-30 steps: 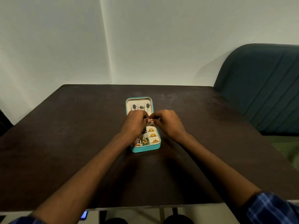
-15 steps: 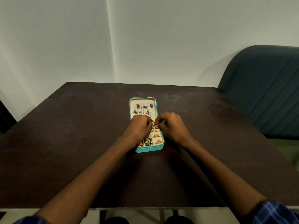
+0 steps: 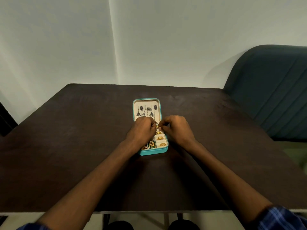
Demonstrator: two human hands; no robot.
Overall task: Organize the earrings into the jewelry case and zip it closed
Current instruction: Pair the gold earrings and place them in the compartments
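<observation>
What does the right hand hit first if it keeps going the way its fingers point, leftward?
Probably the small gold earring at its fingertips, then the left hand just beyond it, over the open jewelry case. Depth is unclear.

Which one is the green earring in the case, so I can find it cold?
On the dark brown table lies an open teal jewelry case, lid flat at the far end, between both hands. In the near tray's middle column, nearest the front wall, sits the round green-and-gold earring. Its neighbours are plain gold, and the lid's dangling earrings are silver; only it shows green.
</observation>
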